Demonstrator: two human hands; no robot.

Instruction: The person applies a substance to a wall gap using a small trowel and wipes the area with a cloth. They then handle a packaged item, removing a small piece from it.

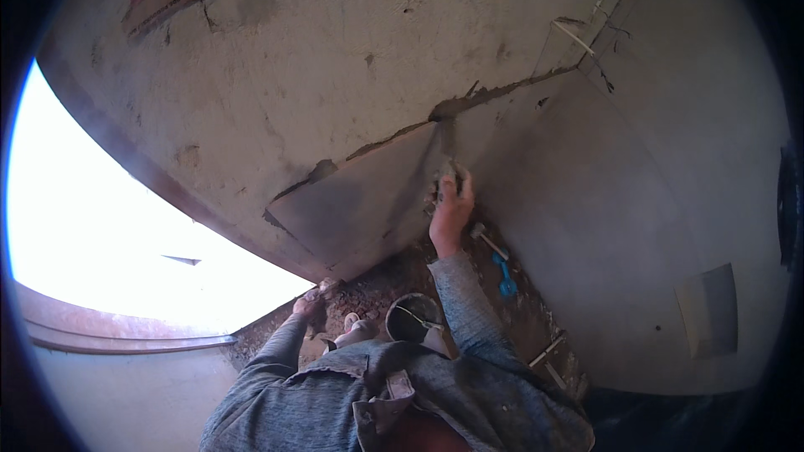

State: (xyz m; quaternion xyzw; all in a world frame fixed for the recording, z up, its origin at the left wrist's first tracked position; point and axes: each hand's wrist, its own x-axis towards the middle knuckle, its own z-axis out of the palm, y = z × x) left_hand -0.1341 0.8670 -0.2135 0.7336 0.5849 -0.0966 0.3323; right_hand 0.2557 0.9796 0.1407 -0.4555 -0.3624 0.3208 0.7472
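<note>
My right hand (454,205) is closed round a lump of grey-brown mortar (445,169), held at a vertical joint beside a large grey tile (360,192) on the wall. Mortar-smeared ragged edges run along the tile's top. My left hand (308,305) is low at the left, near the bottom corner of that wall beside the bright opening, with fingers closed on something I cannot make out. Below my hands stands a black bucket (402,322) with a pale tool in it.
A mallet (490,241) and a blue double-cup tool (507,283) lie on the rubble-strewn floor (373,283) at the right wall's foot. A bright opening (126,234) with a ledge (126,343) is at left. Pale strips (574,36) hang at the upper right corner.
</note>
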